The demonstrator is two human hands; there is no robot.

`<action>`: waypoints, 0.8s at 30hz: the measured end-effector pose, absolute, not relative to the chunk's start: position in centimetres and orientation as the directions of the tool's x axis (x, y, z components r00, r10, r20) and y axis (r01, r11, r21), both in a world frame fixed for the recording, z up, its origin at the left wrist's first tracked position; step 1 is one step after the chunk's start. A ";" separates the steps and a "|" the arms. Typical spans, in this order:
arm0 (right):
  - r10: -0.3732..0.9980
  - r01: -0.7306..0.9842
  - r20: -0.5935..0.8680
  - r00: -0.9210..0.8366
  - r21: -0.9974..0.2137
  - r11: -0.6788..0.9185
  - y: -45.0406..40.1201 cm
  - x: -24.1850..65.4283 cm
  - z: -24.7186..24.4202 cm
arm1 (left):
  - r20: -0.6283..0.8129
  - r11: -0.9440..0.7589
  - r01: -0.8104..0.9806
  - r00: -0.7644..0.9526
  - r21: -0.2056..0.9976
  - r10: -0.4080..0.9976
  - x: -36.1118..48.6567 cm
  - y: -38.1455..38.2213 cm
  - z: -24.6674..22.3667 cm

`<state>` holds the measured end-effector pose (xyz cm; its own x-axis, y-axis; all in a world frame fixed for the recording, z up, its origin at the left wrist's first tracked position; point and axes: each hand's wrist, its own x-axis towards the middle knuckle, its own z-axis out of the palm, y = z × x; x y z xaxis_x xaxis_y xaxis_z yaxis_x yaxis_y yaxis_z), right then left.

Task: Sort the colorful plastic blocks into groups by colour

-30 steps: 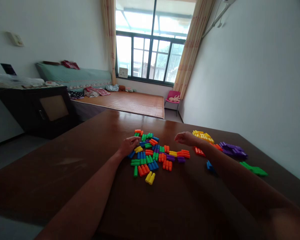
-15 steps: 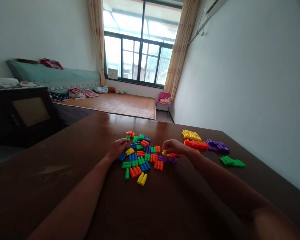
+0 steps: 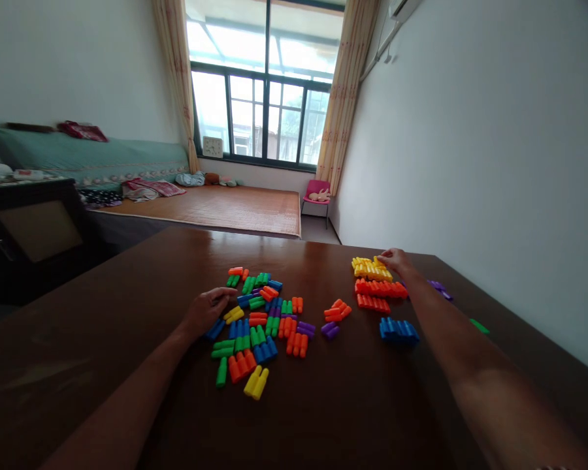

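1 left hand (image 3: 206,312), loosely curled beside the mixed blocks (image 3: 257,335) on the surface (image 3: 347,398), with or without a piece, impossible to tell; 1 right hand (image 3: 396,259), with fingers bent at the yellow stack (image 3: 371,270), pinching or merely touching, also unclear. Apt, perhaps, to topple yellow pieces onto the red rows (image 3: 381,288) just nearer, through a jerky lift or low wrist. Also liable to scatter mixed blocks, through a careless left sweep.

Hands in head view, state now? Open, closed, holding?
Left hand: partly open beside the mixed-colour blocks, no held piece visible.
Right hand: fingers at the yellow blocks; grip cannot be told.
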<state>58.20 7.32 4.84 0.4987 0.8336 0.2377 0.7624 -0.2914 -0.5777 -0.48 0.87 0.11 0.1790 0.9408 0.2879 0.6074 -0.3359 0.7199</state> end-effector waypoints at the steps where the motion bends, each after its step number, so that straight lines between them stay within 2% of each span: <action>1: 0.833 0.776 0.240 0.498 -0.553 -0.305 7.9 58.2 4.5 | 0.281 -0.329 0.607 0.176 0.724 0.943 -0.5 0.9 0.1; 10: 0.866 0.833 0.175 0.469 -0.414 -0.367 11.7 57.1 2.8 | 0.249 -0.317 0.601 0.196 0.734 0.948 -0.6 0.6 0.1; 17: 0.837 0.848 0.234 0.495 -0.342 -0.406 11.9 57.2 3.2 | 0.235 -0.313 0.612 0.206 0.726 0.950 -0.4 0.3 0.3; 24: 0.875 0.878 0.098 0.474 -0.129 -0.461 14.4 56.7 3.5 | 0.232 -0.308 0.620 0.203 0.722 0.951 -0.3 0.0 0.4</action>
